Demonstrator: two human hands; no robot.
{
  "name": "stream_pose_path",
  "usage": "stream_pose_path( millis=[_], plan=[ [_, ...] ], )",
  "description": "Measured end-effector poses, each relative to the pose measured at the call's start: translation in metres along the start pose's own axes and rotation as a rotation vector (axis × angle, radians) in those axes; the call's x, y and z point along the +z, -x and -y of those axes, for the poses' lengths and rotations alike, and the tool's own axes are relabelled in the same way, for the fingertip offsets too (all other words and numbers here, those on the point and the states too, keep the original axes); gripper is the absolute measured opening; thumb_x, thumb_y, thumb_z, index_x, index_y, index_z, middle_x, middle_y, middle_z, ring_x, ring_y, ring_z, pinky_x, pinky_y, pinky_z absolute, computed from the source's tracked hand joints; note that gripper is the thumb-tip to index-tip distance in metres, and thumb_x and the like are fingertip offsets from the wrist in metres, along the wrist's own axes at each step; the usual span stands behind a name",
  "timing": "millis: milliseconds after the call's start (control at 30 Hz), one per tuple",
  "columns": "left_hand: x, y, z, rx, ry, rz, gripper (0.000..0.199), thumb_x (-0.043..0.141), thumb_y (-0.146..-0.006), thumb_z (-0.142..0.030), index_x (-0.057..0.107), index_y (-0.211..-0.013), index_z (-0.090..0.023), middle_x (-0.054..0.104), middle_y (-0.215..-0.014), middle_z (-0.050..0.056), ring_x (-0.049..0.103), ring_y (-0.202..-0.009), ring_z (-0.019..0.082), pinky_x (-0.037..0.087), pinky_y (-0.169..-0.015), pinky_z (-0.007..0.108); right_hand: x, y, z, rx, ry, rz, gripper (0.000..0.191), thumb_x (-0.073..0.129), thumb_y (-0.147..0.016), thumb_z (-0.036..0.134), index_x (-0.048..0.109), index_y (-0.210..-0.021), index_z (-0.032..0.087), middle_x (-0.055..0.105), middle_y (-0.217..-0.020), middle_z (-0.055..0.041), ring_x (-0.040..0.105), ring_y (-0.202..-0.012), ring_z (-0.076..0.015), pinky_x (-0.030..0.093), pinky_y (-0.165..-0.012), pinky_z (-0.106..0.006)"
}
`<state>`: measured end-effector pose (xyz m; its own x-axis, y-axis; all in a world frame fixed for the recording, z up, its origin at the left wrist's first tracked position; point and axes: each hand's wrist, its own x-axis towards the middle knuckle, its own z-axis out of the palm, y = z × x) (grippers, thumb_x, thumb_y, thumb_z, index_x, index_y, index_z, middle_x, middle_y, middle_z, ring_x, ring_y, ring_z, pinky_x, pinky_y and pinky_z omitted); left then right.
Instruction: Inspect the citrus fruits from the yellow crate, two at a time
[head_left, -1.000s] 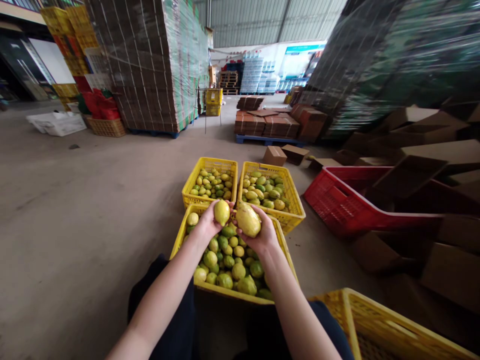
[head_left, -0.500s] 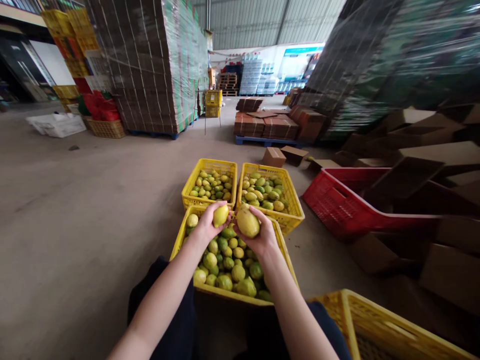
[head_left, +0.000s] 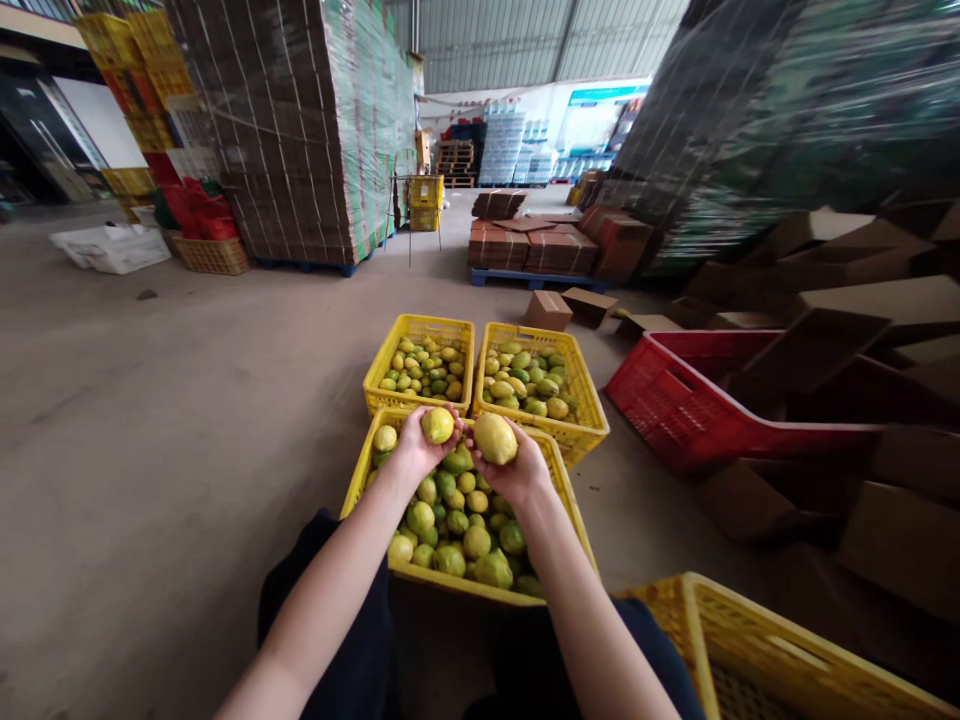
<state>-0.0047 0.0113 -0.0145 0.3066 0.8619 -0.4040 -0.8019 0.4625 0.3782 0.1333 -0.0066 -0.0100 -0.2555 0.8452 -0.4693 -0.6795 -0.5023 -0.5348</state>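
Cupped in my left hand is a small yellow lemon. My right hand holds a larger, paler lemon beside it, fingers curled underneath. Both hands are over the far part of the near yellow crate, full of green and yellow lemons. Just beyond stand two more yellow crates: the left one has smaller lemons, the right one greenish-yellow lemons.
At lower right is another yellow crate. A red crate and a heap of cardboard boxes lie to the right. Farther off are flattened cartons on a blue pallet and a tall wrapped stack.
The lemon in my left hand has turned, now showing a rounder face. The right-hand lemon has turned as well. Both hands stay in nearly the same place.
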Motion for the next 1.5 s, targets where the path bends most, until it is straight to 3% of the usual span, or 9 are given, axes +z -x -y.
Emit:
stream_pose_path(
  millis=[267, 500, 833, 1033, 1200, 1333, 1500],
  plan=[
    [-0.002, -0.002, 0.001, -0.064, 0.08, -0.024, 0.022, 0.04, -0.077, -0.021, 0.057, -0.085, -0.011, 0.06, -0.064, 0.007, 0.058, -0.053, 0.014, 0.049, -0.042, 0.019, 0.006, 0.004, 0.0, -0.031, -0.126, -0.05, 0.022, 0.04, -0.085, 0.029, 0.057, -0.089, 0.015, 0.067, -0.063, -0.0073, 0.064, -0.059, -0.0179, 0.055, -0.054, -0.028],
    [-0.002, -0.003, 0.002, -0.072, 0.048, -0.012, 0.02, 0.041, -0.077, -0.022, 0.057, -0.081, -0.01, 0.06, -0.062, 0.007, 0.056, -0.051, 0.013, 0.048, -0.04, 0.018, 0.0, 0.003, 0.001, -0.026, -0.16, 0.029, 0.021, 0.044, -0.083, 0.027, 0.055, -0.095, 0.013, 0.068, -0.069, -0.0093, 0.066, -0.064, -0.0211, 0.058, -0.061, -0.035],
    [-0.004, -0.009, 0.008, -0.073, 0.015, -0.063, 0.02, 0.041, -0.078, -0.024, 0.056, -0.082, -0.01, 0.059, -0.061, 0.006, 0.056, -0.052, 0.014, 0.048, -0.043, 0.021, 0.002, 0.011, 0.005, 0.007, -0.13, 0.095, 0.025, 0.043, -0.086, 0.026, 0.055, -0.1, 0.009, 0.07, -0.072, -0.0119, 0.067, -0.064, -0.0208, 0.058, -0.056, -0.033],
    [0.004, -0.005, 0.008, -0.015, 0.053, -0.092, 0.025, 0.044, -0.079, -0.026, 0.057, -0.089, -0.008, 0.06, -0.064, 0.007, 0.058, -0.056, 0.014, 0.051, -0.052, 0.022, 0.003, 0.013, 0.005, -0.014, -0.107, 0.077, 0.021, 0.045, -0.086, 0.026, 0.059, -0.09, 0.011, 0.071, -0.074, -0.0094, 0.067, -0.065, -0.0177, 0.058, -0.058, -0.029],
    [0.005, -0.006, 0.009, 0.051, -0.047, -0.024, 0.023, 0.054, -0.08, -0.025, 0.06, -0.09, -0.005, 0.064, -0.066, 0.008, 0.061, -0.058, 0.013, 0.052, -0.054, 0.02, 0.001, 0.011, 0.006, -0.081, -0.086, 0.056, 0.016, 0.051, -0.083, 0.027, 0.06, -0.084, 0.014, 0.07, -0.072, -0.0056, 0.067, -0.067, -0.0169, 0.058, -0.063, -0.029],
    [0.005, -0.004, 0.008, 0.121, -0.018, -0.003, 0.025, 0.055, -0.082, -0.03, 0.06, -0.092, -0.008, 0.066, -0.08, 0.01, 0.064, -0.073, 0.014, 0.053, -0.063, 0.018, -0.003, 0.012, 0.009, -0.132, -0.026, 0.059, 0.017, 0.056, -0.081, 0.03, 0.061, -0.083, 0.014, 0.07, -0.074, -0.0064, 0.068, -0.071, -0.0183, 0.058, -0.063, -0.028],
    [0.007, 0.0, 0.007, 0.086, -0.007, 0.088, 0.031, 0.056, -0.081, -0.039, 0.057, -0.092, -0.011, 0.064, -0.081, 0.008, 0.064, -0.072, 0.015, 0.055, -0.063, 0.023, -0.004, 0.014, 0.01, -0.128, 0.025, 0.079, 0.015, 0.056, -0.081, 0.029, 0.059, -0.088, 0.017, 0.069, -0.081, -0.0057, 0.067, -0.072, -0.0186, 0.058, -0.064, -0.034]
  ],
)
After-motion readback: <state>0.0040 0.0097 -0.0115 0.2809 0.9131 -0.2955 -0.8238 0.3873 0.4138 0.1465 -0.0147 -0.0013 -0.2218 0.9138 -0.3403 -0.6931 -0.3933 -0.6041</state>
